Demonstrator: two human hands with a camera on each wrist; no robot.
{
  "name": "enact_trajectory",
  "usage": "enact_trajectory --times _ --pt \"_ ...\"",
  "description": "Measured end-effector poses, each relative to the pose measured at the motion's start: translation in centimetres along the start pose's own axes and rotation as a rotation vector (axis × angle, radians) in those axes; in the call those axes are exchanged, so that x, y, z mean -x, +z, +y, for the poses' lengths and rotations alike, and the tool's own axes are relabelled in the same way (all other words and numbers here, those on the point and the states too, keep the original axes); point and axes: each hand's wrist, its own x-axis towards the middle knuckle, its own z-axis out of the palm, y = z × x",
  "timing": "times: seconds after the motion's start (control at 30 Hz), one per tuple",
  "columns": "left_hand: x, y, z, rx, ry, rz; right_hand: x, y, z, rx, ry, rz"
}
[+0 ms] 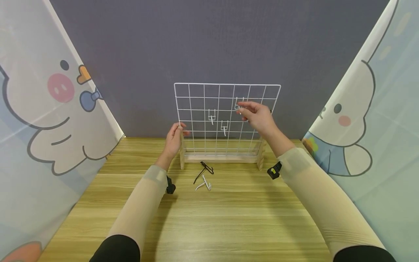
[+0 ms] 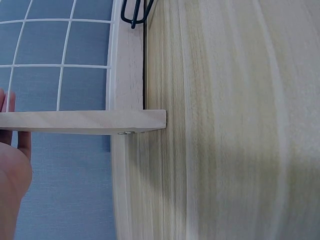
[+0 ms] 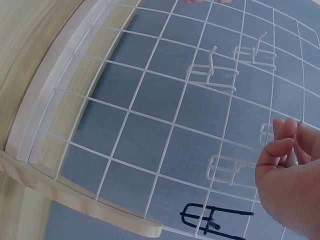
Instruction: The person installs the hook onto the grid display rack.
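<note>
A white wire grid panel [image 1: 212, 96] stands upright in a wooden base [image 1: 220, 159]. My left hand [image 1: 173, 140] grips the panel's left side at the top of the wooden upright [image 2: 85, 121]. At the panel's upper right, my right hand [image 1: 260, 116] pinches a white wire hook [image 1: 237, 106], its fingertips covering part of the hook. Two more white hooks, one left of centre [image 1: 211, 117] and one lower [image 1: 224, 127], hang on the grid. The right wrist view shows another white hook [image 3: 225, 170] and a black hook [image 3: 212, 220] on the grid beside my right hand.
On the wood-grain table [image 1: 222, 222], in front of the base, lie a loose black hook [image 1: 204, 169] and a loose white hook [image 1: 204, 185]. A dark grey wall [image 1: 209, 43] rises behind the panel. Cartoon-printed curtains flank the table on the left [image 1: 42, 109] and right [image 1: 386, 120].
</note>
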Motion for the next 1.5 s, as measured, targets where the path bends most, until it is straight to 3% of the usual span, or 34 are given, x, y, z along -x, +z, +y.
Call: enact_trajectory --times 0.33,0.6,0.8,1.0,1.27,1.5 --pt "0.2 0.1 0.3 0.001 0.0 -0.003 1.4 -1.2 0.3 -0.001 -0.021 -0.007" --pt "0.1 0.0 0.3 -0.01 0.017 -0.003 3.9 -3.5 0.1 -0.023 -0.037 -0.012" --pt "0.0 -0.1 0.3 -0.002 -0.013 -0.006 6.0 -4.2 1.1 -0.043 -0.026 -0.022" --pt "0.2 0.0 0.8 0.013 -0.016 -0.018 8.1 -3.7 2.5 -0.033 -0.032 -0.075" --pt "1.5 0.4 3.8 -0.014 -0.027 -0.03 10.1 -2.0 5.3 -0.003 -0.016 -0.138" --pt "1.4 0.6 3.6 -0.001 -0.016 -0.027 11.0 0.0 9.4 -0.047 0.002 -0.215"
